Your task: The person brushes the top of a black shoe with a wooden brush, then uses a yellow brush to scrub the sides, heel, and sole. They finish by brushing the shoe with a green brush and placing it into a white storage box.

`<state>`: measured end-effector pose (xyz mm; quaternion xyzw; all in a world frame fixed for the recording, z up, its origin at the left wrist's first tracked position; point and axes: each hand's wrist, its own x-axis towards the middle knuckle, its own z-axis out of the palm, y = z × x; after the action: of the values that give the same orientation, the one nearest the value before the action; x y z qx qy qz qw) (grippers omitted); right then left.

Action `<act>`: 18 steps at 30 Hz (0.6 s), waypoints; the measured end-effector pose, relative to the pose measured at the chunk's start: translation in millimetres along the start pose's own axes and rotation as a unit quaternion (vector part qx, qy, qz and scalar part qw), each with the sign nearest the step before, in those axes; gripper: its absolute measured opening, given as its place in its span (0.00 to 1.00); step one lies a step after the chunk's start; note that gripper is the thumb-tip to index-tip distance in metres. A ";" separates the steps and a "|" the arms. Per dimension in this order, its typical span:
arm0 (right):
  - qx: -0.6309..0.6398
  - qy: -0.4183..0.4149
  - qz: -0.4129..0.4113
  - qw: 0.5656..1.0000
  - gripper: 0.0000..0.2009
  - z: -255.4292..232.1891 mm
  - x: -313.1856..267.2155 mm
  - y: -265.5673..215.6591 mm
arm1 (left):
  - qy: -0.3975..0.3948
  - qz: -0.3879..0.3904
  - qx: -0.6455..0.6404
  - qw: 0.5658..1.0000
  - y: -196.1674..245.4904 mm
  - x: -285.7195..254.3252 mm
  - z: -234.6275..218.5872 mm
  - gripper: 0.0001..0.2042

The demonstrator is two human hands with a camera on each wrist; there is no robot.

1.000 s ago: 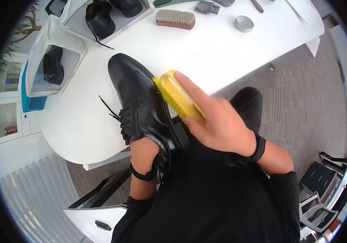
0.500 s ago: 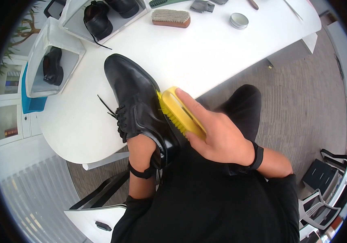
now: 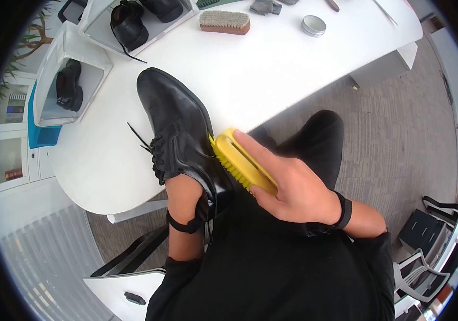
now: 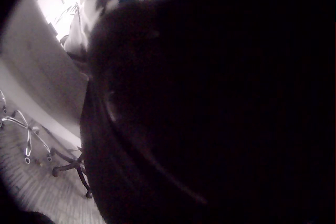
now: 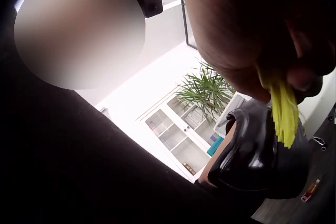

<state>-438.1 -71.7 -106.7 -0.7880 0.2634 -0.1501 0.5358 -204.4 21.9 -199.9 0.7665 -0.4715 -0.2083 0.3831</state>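
Observation:
A black leather lace-up shoe (image 3: 173,107) is held over the table edge, toe pointing away from me. My left hand (image 3: 183,192) reaches into its opening, so the fingers are hidden inside. In my right hand (image 3: 301,187) is a yellow-handled shoe brush (image 3: 245,163), gripped along its sides. Its yellow bristles (image 5: 285,116) meet the right side of the shoe, around the middle and toward the heel. Dark cloth and shoe fill most of the left wrist view.
The white table (image 3: 272,69) holds a wooden brush (image 3: 224,23) with pale bristles, a round tin (image 3: 313,25) and a grey cloth (image 3: 265,7). At the left, white boxes (image 3: 92,80) contain other black shoes (image 3: 69,85). My knee (image 3: 325,134) is below the table edge.
My right hand has drawn the yellow brush back along the shoe's side, from near the toe toward the heel. The shoe has shifted slightly left in view.

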 end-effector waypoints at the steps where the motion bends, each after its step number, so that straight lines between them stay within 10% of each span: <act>1: 0.000 0.000 0.000 1.000 0.44 -0.1 -0.9 0.2 | 0.004 0.003 0.011 1.000 0.4 0.5 -0.2 0.20; 18: 0.010 -0.003 0.007 1.000 0.45 6.3 -19.4 6.3 | -0.015 0.000 0.035 0.999 -4.5 -0.5 -2.8 0.20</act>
<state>-452.3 -57.6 -114.0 -0.7813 0.2653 -0.1466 0.5456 -200.2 24.6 -201.8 0.7764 -0.4840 -0.2029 0.3489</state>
